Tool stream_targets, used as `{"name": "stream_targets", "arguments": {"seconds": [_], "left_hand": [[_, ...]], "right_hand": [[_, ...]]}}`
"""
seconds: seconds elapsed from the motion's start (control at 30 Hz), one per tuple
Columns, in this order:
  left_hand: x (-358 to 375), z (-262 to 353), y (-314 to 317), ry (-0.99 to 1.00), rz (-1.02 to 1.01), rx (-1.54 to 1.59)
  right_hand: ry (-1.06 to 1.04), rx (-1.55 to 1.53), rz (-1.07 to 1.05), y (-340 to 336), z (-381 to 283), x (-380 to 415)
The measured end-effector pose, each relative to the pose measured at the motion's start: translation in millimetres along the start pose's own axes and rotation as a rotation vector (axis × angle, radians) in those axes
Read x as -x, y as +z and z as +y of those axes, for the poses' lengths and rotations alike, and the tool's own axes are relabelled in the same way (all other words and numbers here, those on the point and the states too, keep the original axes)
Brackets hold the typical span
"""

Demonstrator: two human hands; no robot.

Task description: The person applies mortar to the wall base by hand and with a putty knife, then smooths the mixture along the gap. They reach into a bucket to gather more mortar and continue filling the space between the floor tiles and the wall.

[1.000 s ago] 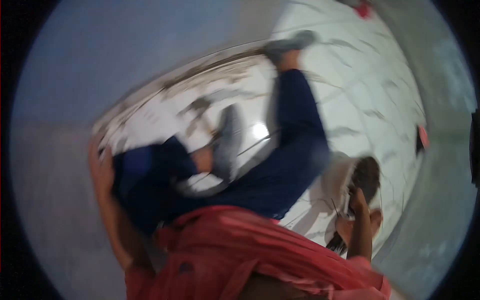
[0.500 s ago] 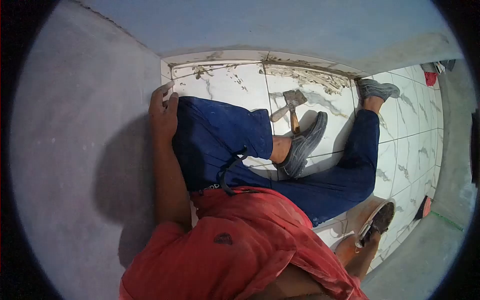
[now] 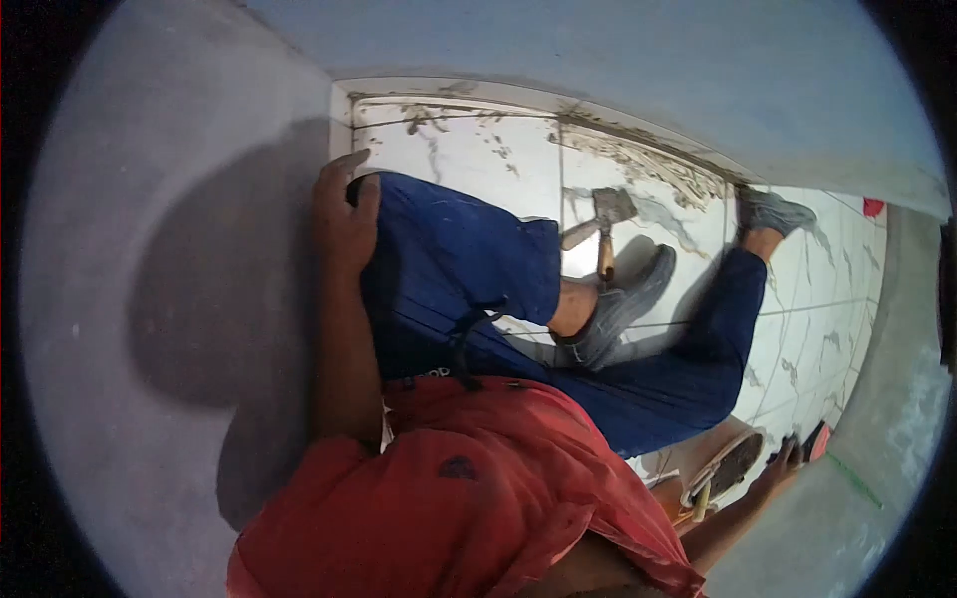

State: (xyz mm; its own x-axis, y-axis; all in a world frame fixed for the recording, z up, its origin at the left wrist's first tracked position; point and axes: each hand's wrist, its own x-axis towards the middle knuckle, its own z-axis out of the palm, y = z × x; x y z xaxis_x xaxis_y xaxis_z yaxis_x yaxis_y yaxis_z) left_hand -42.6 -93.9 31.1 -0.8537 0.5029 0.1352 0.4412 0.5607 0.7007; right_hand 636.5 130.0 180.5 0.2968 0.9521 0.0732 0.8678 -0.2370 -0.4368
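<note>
My left hand (image 3: 345,214) rests at my left knee beside the grey wall, its fingers apart and holding nothing. My right hand (image 3: 786,460) is low on the right, past a round container (image 3: 734,462) of dark material. Its fingers look spread, close to a red and black object (image 3: 817,441); contact is unclear. A light-coloured handle (image 3: 702,501) shows at the container's near edge. Between my legs, a scraper with a flat metal blade (image 3: 615,204) and wooden handle lies on the tiles, crossed with a second handle (image 3: 580,234).
White marbled floor tiles (image 3: 797,339) stretch to the right. Brown residue (image 3: 658,169) runs along the wall base ahead. My shoes (image 3: 623,309) rest on the floor. A small red item (image 3: 873,207) sits at the far right, and a green line (image 3: 855,480) lies lower right.
My right hand has left the container and moved outward to the red and black object. The light handle now shows at the container. The view has shifted slightly; my left hand stays at the knee.
</note>
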Motion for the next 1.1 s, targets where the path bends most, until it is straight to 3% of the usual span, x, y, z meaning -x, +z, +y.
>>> {"name": "stream_targets", "arguments": {"seconds": [0.07, 0.1, 0.13, 0.17, 0.27, 0.3, 0.4, 0.47, 0.53, 0.63, 0.73, 0.77, 0.87, 0.97, 1.1], "left_hand": [[8.7, 0.3, 1.6, -0.031, 0.039, -0.050], [11.7, -5.2, 4.5, 0.051, 0.072, 0.004], [14.2, -6.6, 5.9, 0.071, 0.089, -0.012], [16.8, -6.8, 7.1, 0.090, 0.109, -0.028], [18.9, -2.4, 9.1, 0.042, 0.145, -0.067], [19.3, -0.7, 9.7, 0.010, 0.150, -0.077], [19.6, -8.5, 14.9, 0.049, 0.188, -0.099], [16.0, -8.8, 16.8, 0.021, 0.159, -0.075], [12.4, -16.2, 18.3, 0.031, 0.137, -0.039], [9.5, -17.1, 19.9, 0.055, 0.148, -0.034], [10.8, -15.7, 18.0, 0.010, 0.138, 0.006], [10.6, -17.4, 19.8, 0.025, 0.159, -0.024], [9.9, -14.7, 18.5, -0.050, 0.102, -0.086], [9.9, -16.1, 19.3, -0.079, 0.079, -0.073], [10.4, -11.3, 16.0, -0.073, 0.062, -0.159]], "right_hand": [[-0.246, 0.025, -0.223, 46.6, -82.1, 1.0], [-0.243, -0.217, -0.318, 88.3, -120.3, 13.1], [-0.223, -0.193, -0.556, 121.1, -160.5, 20.5], [-0.184, -0.474, -0.564, 174.8, -191.3, 46.2], [-0.391, -0.489, -1.011, 299.9, -287.4, 98.3], [-0.438, -0.560, -1.232, 312.2, -342.5, 128.0], [-0.111, -0.783, -1.530, 388.4, -426.7, 197.7], [-0.105, -0.738, -1.594, 446.5, -458.7, 227.6], [-0.200, -0.717, -1.577, 470.9, -484.5, 253.1], [-0.978, -0.381, -1.195, 511.7, -498.9, 276.2], [-1.497, -0.085, -0.753, 520.6, -513.2, 293.4], [-1.616, 0.136, -0.709, 518.6, -519.3, 293.7], [-1.694, 0.317, -0.515, 528.6, -518.1, 299.6], [-1.695, 0.517, -0.729, 511.3, -533.5, 297.5], [-1.781, 0.622, -0.757, 517.8, -537.7, 294.5]]}}
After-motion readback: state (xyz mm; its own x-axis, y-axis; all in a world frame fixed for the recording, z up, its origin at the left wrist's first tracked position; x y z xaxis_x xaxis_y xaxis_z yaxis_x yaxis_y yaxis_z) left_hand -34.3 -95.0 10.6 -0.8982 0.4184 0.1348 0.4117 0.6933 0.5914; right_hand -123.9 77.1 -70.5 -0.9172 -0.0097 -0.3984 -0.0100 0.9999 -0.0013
